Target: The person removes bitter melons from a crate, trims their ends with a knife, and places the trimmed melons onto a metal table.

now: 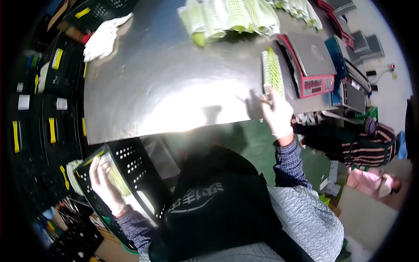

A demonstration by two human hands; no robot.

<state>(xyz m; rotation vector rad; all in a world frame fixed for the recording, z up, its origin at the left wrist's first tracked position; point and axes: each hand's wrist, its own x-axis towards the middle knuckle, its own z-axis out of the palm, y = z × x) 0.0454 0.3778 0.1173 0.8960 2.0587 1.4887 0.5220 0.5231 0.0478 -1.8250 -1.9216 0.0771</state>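
My right hand, in a white glove, is closed on the near end of a long green vegetable in white foam netting, beside the red-framed scale on the metal table. My left hand, also gloved, is over the dark crate at the lower left, its fingers near another netted green vegetable; whether it touches that vegetable is unclear. A row of netted green vegetables lies along the far side of the table.
A white glove or cloth lies at the table's far left corner. Stacked dark crates stand at the left. More scales are at the right. One person in a striped top and another in pink are at the right.
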